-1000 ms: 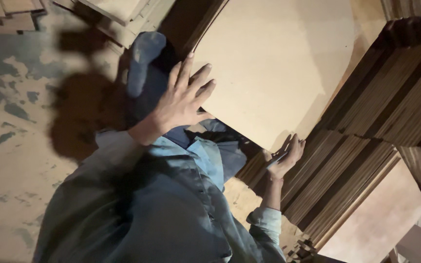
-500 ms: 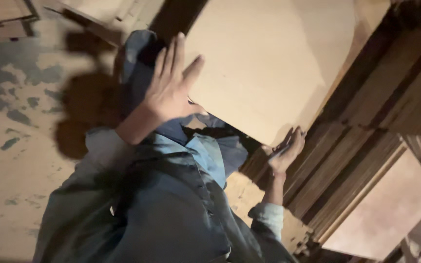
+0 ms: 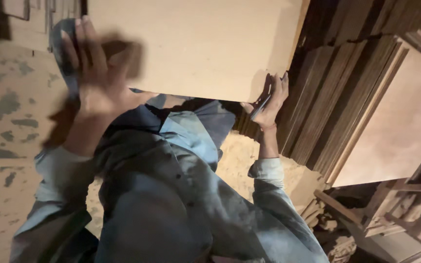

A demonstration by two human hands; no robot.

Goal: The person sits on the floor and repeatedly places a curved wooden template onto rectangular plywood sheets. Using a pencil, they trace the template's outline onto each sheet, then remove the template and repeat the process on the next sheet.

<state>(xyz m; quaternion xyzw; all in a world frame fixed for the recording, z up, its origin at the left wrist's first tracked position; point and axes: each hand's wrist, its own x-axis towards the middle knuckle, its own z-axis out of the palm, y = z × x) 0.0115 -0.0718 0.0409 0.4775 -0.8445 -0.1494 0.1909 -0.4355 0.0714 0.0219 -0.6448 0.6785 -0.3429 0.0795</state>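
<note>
We see a large pale board, a flat sheet of pressed wood, filling the top middle of the head view, its lower edge running across just above our knees. Left hand is up at the board's left end, fingers spread wide and flat, heavily motion-blurred; we cannot tell whether it touches the sheet or sits just in front of it. Nothing is gripped in it that we can see.

Right hand is at the board's lower right corner, fingers curled up against the edge, apparently steadying that corner. It also pinches a thin dark flat thing, maybe a pencil or blade; too small to say. So the right grip is narrow, closed on that thin item while resting on the board edge.

The hands sit well apart, one near each end, which fits a wide sheet that needs support on both sides to stay level.

To the right, a stack of boards leans on edge, many dark layered edges showing, with another pale sheet tilted against it further right. Leaning keeps them reachable one at a time, we judge.

Near us: grey-blue sleeves and trousers. Left side is a blotchy worn floor. Wood scraps lie at the lower right, near the stack's foot.
</note>
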